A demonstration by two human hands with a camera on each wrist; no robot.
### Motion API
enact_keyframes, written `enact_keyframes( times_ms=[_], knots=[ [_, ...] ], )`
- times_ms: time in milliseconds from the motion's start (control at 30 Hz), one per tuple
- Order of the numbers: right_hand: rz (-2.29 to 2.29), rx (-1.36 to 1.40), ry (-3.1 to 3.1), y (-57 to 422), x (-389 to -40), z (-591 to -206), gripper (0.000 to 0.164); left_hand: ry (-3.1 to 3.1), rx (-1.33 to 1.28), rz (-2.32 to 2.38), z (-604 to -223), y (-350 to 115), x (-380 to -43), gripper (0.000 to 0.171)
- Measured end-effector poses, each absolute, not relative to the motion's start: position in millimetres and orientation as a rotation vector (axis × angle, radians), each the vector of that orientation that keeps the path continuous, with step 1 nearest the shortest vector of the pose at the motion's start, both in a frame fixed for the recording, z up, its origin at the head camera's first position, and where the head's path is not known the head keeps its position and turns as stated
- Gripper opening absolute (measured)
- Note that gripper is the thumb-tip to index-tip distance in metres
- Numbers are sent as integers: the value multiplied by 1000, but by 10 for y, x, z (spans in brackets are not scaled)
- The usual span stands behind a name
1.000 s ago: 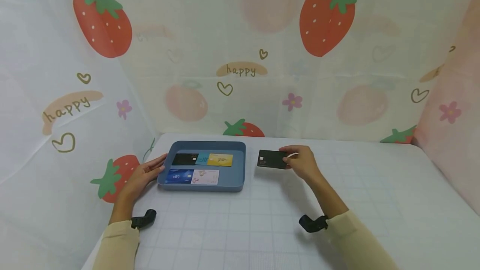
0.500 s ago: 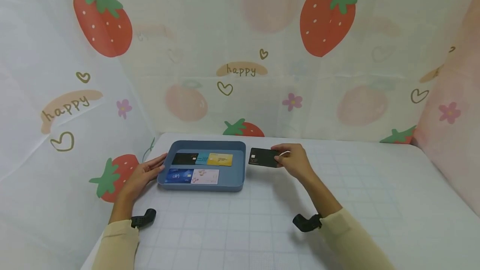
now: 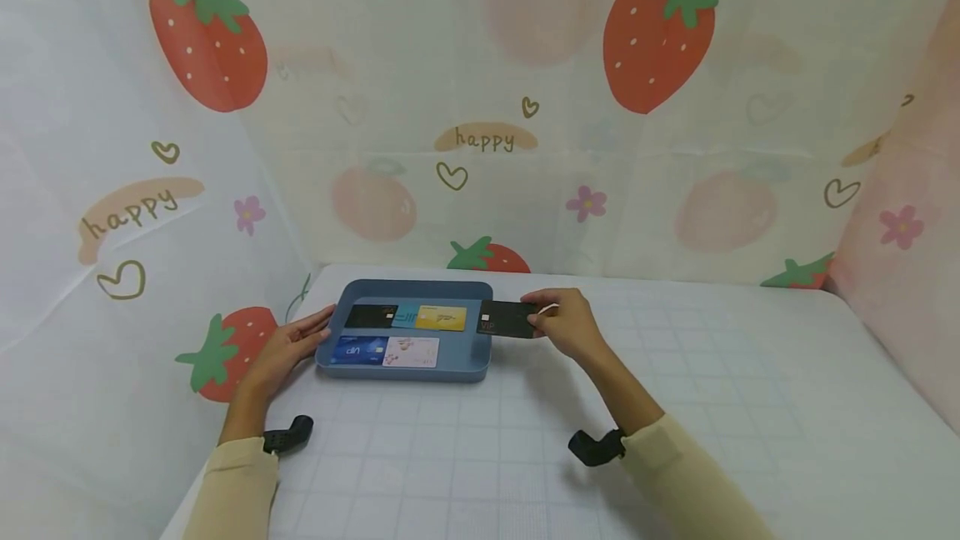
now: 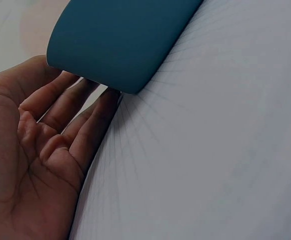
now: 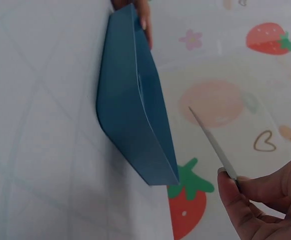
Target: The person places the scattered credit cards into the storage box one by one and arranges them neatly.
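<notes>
My right hand (image 3: 566,323) pinches a black VIP card (image 3: 507,319) by its right end, thumb below and fingers above. The card's left end overlaps the right rim of a blue tray (image 3: 461,352); in the right wrist view the card (image 5: 213,142) shows edge-on, raised above the rim. Against the tray's left side rests my left hand (image 3: 288,352), its fingers fairly straight along the wall. Inside the tray lie a black card (image 3: 367,317), a teal card (image 3: 405,317) partly covered, a yellow card (image 3: 442,318), a blue VIP card (image 3: 358,350) and a white flowered card (image 3: 411,352).
The tray stands near the back left of a white table (image 3: 420,457) with a faint grid. Behind it hangs a strawberry-print curtain (image 3: 375,107), which also runs along both sides. A black wrist camera (image 3: 596,447) sits on the right wrist, another (image 3: 288,435) on the left.
The right hand has moved left with the black VIP card, from beside the tray to over its right rim. The left hand and the tray have stayed in place.
</notes>
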State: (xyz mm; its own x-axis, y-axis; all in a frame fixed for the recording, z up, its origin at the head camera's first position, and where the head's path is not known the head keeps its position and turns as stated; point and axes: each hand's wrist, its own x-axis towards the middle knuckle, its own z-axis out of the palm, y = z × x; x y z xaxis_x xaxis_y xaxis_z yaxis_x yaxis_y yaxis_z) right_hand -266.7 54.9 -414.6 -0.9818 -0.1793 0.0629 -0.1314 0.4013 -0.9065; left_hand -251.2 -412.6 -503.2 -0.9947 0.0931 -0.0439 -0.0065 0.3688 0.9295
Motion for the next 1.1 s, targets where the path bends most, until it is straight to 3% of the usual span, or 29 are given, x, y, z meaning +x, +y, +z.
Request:
enact_keyframes(
  times_ms=[1100],
  knots=[
    [-1609, -380, 2497, 29, -2683, -4228, 27, 2529, 74, 1695, -4997, -4107, -2490, 63]
  ],
)
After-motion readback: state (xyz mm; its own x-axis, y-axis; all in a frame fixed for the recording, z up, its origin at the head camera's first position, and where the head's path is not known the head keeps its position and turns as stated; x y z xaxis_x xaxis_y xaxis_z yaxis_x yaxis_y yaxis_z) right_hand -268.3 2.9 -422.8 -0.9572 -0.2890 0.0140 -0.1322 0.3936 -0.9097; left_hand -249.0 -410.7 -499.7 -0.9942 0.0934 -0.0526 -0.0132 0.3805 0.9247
